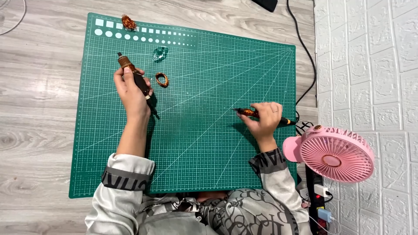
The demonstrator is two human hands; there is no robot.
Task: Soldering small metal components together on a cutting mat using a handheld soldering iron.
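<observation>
floor: pale grey wood-grain planks (39, 109), evenly lit. wall: white embossed brick panelling (370, 65) at right. black cable (305, 48) along the wall's foot. pink fan (333, 156) near right.

Light is bright and even, cool-white, coming from overhead. Shadows are soft and short: a dark patch sits just under my left hand (133, 93) and forearm, another just below my right hand (264, 119) on the green cutting mat (209, 143). No hard glare on the mat, only a mild sheen on the grey wood floor (39, 109). The white brick wall (374, 65) is close to blown out, with little tonal detail. Focus is sharp across the frame and the mat's grid lines read cleanly. No motion blur on either hand. Slight wide-angle bend: the mat's edges lean and the pink fan (333, 156) stretches near the right edge.
</observation>
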